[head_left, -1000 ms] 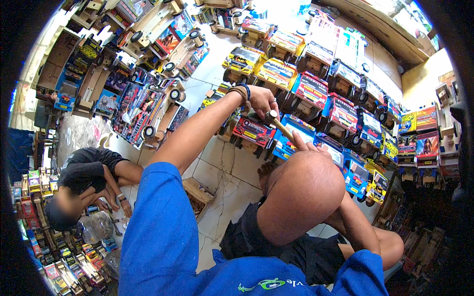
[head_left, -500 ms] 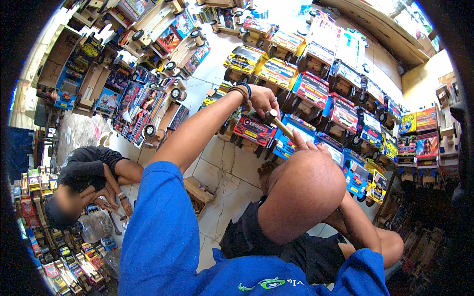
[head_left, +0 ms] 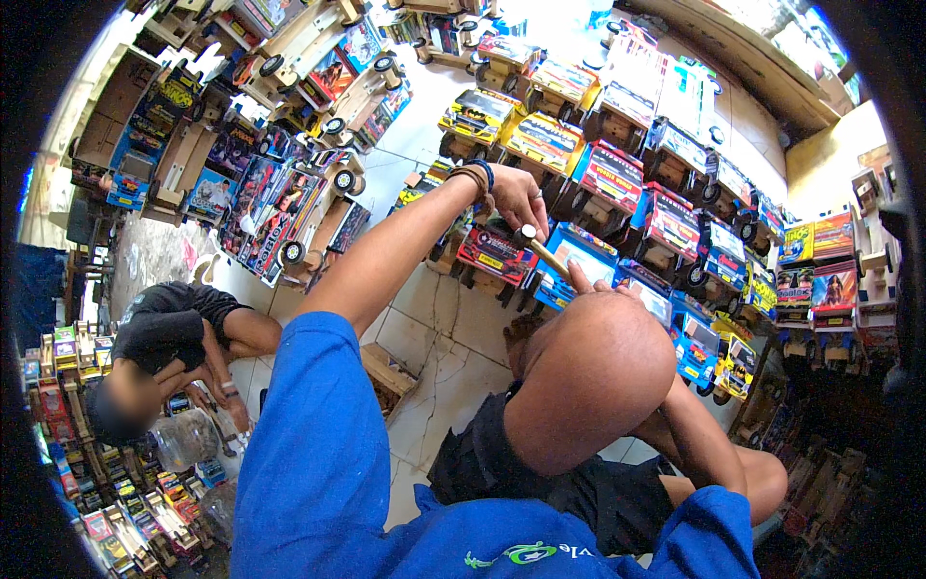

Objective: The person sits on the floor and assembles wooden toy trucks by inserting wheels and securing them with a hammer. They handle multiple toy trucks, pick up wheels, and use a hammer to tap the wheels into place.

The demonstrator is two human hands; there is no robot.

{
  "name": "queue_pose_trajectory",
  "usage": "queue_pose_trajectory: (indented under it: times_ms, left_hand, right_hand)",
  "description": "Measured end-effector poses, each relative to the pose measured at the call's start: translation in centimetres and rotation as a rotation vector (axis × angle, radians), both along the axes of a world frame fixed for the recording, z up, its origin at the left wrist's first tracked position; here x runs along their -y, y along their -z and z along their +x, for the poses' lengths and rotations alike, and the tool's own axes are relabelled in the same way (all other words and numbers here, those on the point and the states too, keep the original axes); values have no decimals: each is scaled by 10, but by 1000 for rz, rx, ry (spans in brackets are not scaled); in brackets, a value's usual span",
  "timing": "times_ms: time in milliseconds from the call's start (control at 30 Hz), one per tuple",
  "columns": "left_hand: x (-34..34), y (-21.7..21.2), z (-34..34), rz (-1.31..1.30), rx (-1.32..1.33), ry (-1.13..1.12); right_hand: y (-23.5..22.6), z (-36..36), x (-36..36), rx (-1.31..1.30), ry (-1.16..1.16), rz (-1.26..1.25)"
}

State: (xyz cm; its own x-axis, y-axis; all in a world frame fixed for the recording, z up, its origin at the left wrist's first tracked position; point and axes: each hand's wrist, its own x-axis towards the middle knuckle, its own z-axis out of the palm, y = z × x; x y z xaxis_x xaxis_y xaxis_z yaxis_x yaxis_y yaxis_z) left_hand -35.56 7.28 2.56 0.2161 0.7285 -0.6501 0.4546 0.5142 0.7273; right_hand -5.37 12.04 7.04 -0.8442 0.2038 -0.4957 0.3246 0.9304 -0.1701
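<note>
My left hand (head_left: pixel 516 198), with bracelets at the wrist and a ring, reaches out over the toy trucks. Its fingers curl downward and are closed; whatever they pinch is hidden beneath them. Just below those fingers is the head of a hammer (head_left: pixel 526 235). Its handle slants back to my right hand (head_left: pixel 596 282), mostly hidden behind my raised knee, with a finger stretched along the handle. Under and beside the hammer are a red-and-black toy truck (head_left: pixel 499 255) and a blue toy truck (head_left: pixel 577 259).
Rows of colourful toy trucks (head_left: pixel 617 174) stand to the right and ahead. More wooden trucks (head_left: pixel 280 217) are piled at the left. A wooden box (head_left: pixel 388 378) sits on the cracked tile floor (head_left: pixel 434 338). Another person (head_left: pixel 188 333) sits at the left beside a clear plastic container (head_left: pixel 185 442).
The hammer head has shifted slightly left and down, and the left hand has moved very little. The other person's hand at the left has moved a little.
</note>
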Motion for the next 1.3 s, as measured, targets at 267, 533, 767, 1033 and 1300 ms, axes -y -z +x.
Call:
queue_pose_trajectory:
  times_ms: [267,533,767,1033,1300]
  left_hand:
    - [0,8,-3,-21,87,-34]
    - [0,17,-8,14,71,-19]
    - [94,-44,-20,507,-99,-435]
    - [410,-74,35,-419,-91,-413]
    - [653,16,241,-521,-280,-810]
  right_hand:
    - [-10,-8,-2,17,6,-25]
    - [-16,-2,1,-55,-39,5]
    - [-1,-3,-12,-748,-73,32]
    - [-14,-13,6,-807,33,-244]
    - [9,-8,5,-968,162,-535]
